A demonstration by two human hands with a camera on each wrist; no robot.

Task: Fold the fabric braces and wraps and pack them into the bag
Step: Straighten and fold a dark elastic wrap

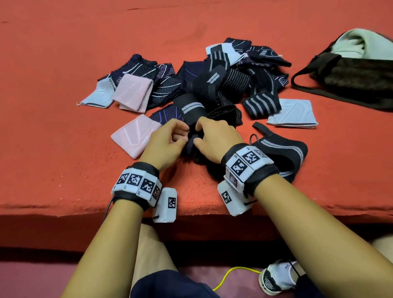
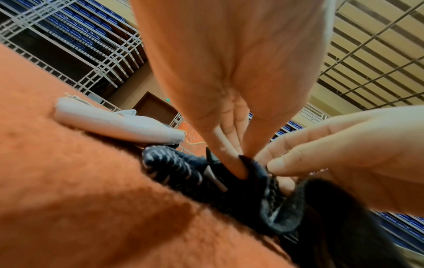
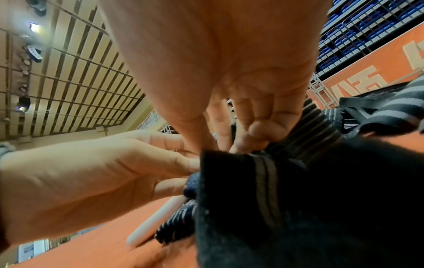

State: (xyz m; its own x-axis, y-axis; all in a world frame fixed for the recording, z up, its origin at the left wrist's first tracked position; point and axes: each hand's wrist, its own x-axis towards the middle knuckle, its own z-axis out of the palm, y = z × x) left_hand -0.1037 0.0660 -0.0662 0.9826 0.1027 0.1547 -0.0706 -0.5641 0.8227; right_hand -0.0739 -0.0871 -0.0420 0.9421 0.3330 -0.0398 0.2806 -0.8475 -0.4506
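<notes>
- While the person sat at the edge of the red surface (image 1: 48, 150), both hands met over one dark brace (image 2: 270, 204) at the near side of the pile (image 1: 208, 81).
- The left hand (image 1: 166, 142) pinched an edge of this dark brace with curled fingers (image 2: 229, 163); the right hand (image 1: 215, 135) gripped the same piece from the other side, its fingers (image 3: 259, 130) bent over the cloth.
- The brown bag (image 1: 360, 77) lay well apart on the right, with a pale cloth (image 1: 362, 41) showing at its mouth.
- A pink wrap (image 1: 135, 135) lay flat just beside the left hand.
- I judged that the fold was only beginning. To do it well, the two edges should be brought together evenly and the cloth pressed flat on the surface.
- A striped brace (image 1: 284, 155) under the right wrist could be caught by mistake, so the hands should lift only one piece.
</notes>
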